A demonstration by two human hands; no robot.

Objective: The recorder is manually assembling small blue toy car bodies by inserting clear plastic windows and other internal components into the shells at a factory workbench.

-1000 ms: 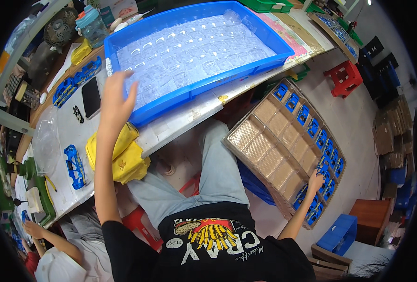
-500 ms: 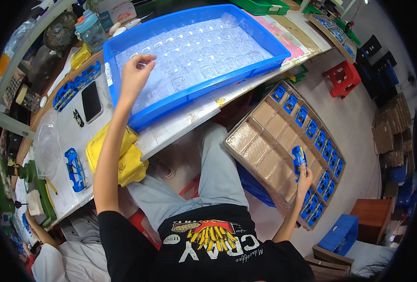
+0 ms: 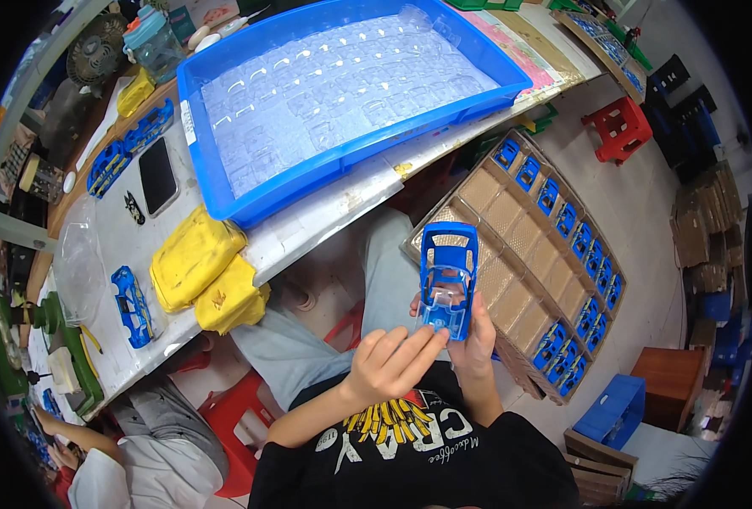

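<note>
In front of my chest, my right hand [image 3: 476,338] grips a blue toy car body [image 3: 451,242] by its sides, with the open inside facing up. My left hand [image 3: 393,365] has its fingers closed at the near end of the shell, on a clear plastic window piece [image 3: 445,299] that lies in the opening. Whether the piece is fully seated I cannot tell. Rows of similar clear pieces lie in the large blue tray [image 3: 308,178] on the table.
A brown compartment tray [image 3: 486,212] at my right holds several blue car bodies. Yellow cloth bundles [image 3: 196,259], a phone [image 3: 158,176] and another blue car body [image 3: 132,307] lie on the table. A red stool [image 3: 618,136] stands farther right; another person [image 3: 151,458] sits at left.
My left hand has come back from the blue tray to the car body with a clear piece. My right hand has brought the car body from over the compartment tray to my chest.
</note>
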